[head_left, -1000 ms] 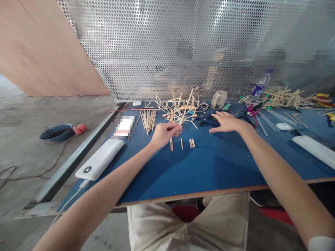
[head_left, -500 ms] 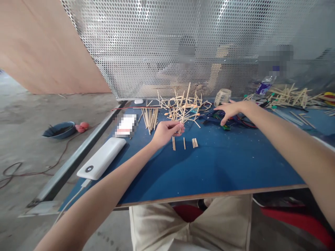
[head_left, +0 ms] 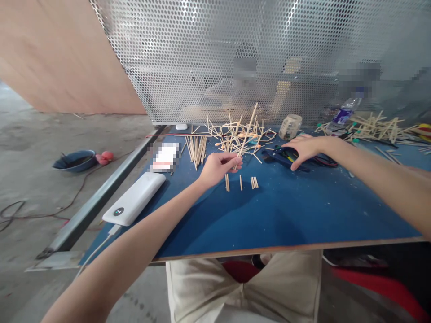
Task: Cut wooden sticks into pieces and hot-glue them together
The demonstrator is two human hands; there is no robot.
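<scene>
My left hand [head_left: 220, 168] is pinched around a thin wooden stick [head_left: 251, 123], which slants up and to the right. Just below that hand, several short cut sticks [head_left: 255, 182] lie in small groups on the blue table. Beside it on the left is a row of longer sticks [head_left: 196, 150]. My right hand [head_left: 303, 150] has its fingers spread, over or against a dark blue tool [head_left: 273, 156] with cables; its kind is partly hidden. Behind both hands stands a tangled stick structure [head_left: 232, 134] with orange blobs at some joints.
A white power bank [head_left: 134, 199] and a blurred-out phone [head_left: 165, 156] lie at the left. A clear jar [head_left: 290, 126] and a plastic bottle [head_left: 346, 112] are at the back, near another stick pile [head_left: 377, 128]. A perforated metal sheet [head_left: 202, 54] closes the rear edge.
The stick in my left hand leans further right. My right hand stays spread by the blue tool, whose visible part has shifted slightly. The whole view has moved a little.
</scene>
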